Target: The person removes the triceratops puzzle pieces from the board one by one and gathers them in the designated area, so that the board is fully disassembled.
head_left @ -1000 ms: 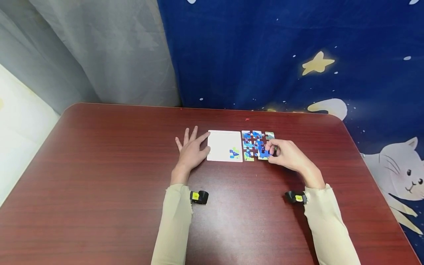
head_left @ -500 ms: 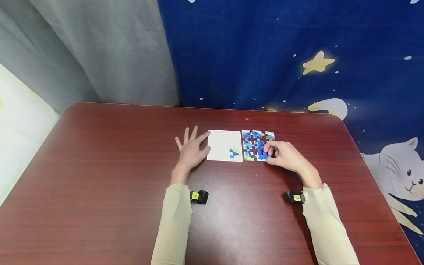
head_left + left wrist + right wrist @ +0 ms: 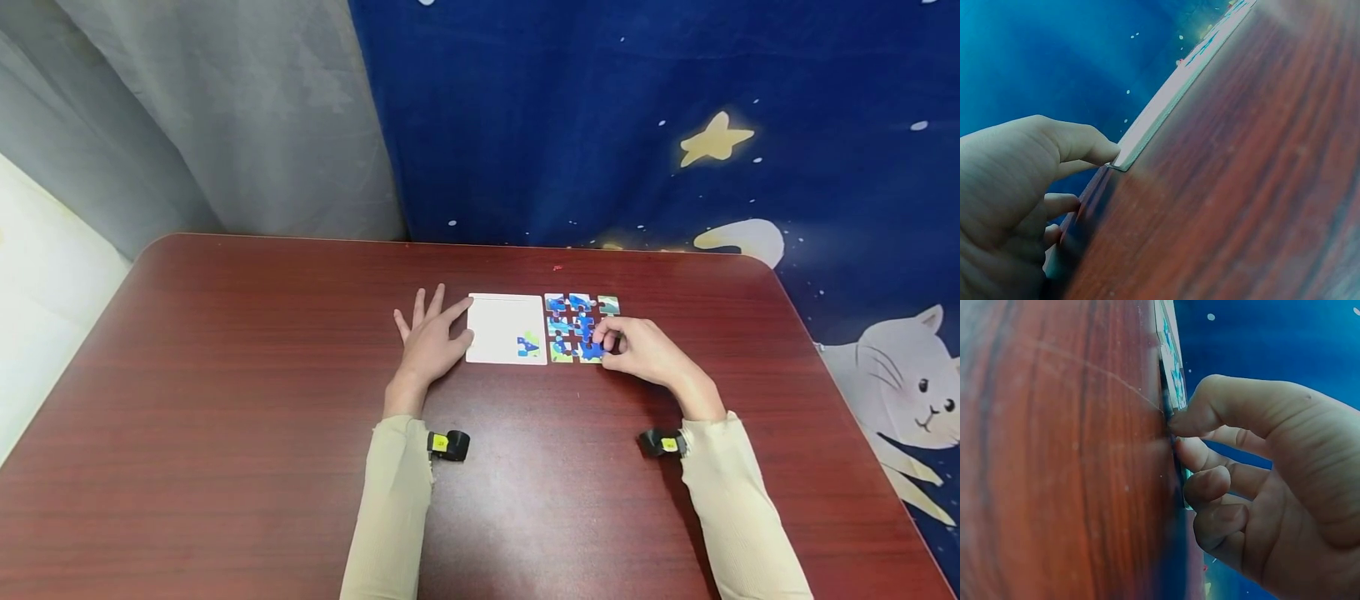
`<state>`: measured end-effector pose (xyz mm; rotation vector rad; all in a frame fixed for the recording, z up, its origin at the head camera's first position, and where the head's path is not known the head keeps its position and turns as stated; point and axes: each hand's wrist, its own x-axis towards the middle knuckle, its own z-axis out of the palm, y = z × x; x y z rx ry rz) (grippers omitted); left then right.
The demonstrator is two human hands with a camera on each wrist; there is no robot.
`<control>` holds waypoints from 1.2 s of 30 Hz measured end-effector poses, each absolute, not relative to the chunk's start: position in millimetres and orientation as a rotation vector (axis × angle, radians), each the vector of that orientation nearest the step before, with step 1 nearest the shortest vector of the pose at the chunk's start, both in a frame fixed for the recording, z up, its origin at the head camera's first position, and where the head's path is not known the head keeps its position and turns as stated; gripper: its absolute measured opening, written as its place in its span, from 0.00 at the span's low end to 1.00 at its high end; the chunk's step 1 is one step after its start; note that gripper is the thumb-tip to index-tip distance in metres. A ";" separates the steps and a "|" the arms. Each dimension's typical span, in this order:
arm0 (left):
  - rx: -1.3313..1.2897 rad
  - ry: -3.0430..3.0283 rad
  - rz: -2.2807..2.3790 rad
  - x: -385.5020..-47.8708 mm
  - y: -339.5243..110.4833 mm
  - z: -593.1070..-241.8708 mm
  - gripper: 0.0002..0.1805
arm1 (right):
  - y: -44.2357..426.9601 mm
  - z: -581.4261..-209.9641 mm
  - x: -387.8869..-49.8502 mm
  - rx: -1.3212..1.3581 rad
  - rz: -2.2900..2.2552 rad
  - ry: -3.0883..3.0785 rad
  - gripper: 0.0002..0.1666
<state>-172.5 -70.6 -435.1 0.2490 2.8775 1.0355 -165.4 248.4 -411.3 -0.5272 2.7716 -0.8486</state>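
A white square puzzle board point(image 3: 495, 325) lies on the table, with one blue and green jigsaw piece point(image 3: 528, 344) in its lower right corner. My left hand point(image 3: 427, 354) rests at the board's left edge, fingers spread, thumb and index fingertip touching it. Right of the board, several loose jigsaw pieces point(image 3: 561, 326) lie in rows. At the near row, my right hand point(image 3: 648, 357) pinches the right edge of a blue jigsaw piece point(image 3: 590, 351) between thumb and fingers. The right wrist view shows the thumb point(image 3: 1194, 415) and index tip close together, hiding the pinched edge.
The brown wooden table point(image 3: 225, 417) extends widely around the puzzle. A tiny red scrap point(image 3: 557, 267) lies near its far edge. Behind hang a grey curtain point(image 3: 262, 125) and a dark blue curtain point(image 3: 525, 125) with stars and a cat.
My right hand has slid slightly left with the blue jigsaw piece, closer to the neighbouring pieces. My left hand and the board have stayed in place.
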 end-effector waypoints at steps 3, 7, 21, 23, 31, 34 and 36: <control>0.251 2.876 1.041 -172.3 -70.5 -435.3 0.30 | 247.7 -411.5 -165.1 -0.516 -0.841 2.769 0.12; 0.253 2.874 1.044 -172.3 -70.2 -435.2 0.30 | 247.4 -411.5 -164.8 -0.511 -0.826 2.775 0.12; 0.249 2.877 1.041 -172.2 -70.6 -434.4 0.30 | 244.3 -412.0 -166.1 -0.500 -0.791 2.787 0.13; 0.250 2.879 1.041 -172.3 -70.9 -434.7 0.30 | 244.2 -411.9 -166.5 -0.503 -0.786 2.791 0.13; 0.248 2.876 1.041 -172.7 -71.2 -435.1 0.30 | 244.6 -412.1 -167.3 -0.501 -0.777 2.795 0.12; 0.250 2.874 1.044 -173.2 -71.2 -435.6 0.30 | 244.4 -412.0 -167.2 -0.499 -0.778 2.794 0.12; 0.248 2.873 1.045 -173.2 -71.2 -435.4 0.30 | 244.3 -412.0 -167.1 -0.501 -0.778 2.795 0.12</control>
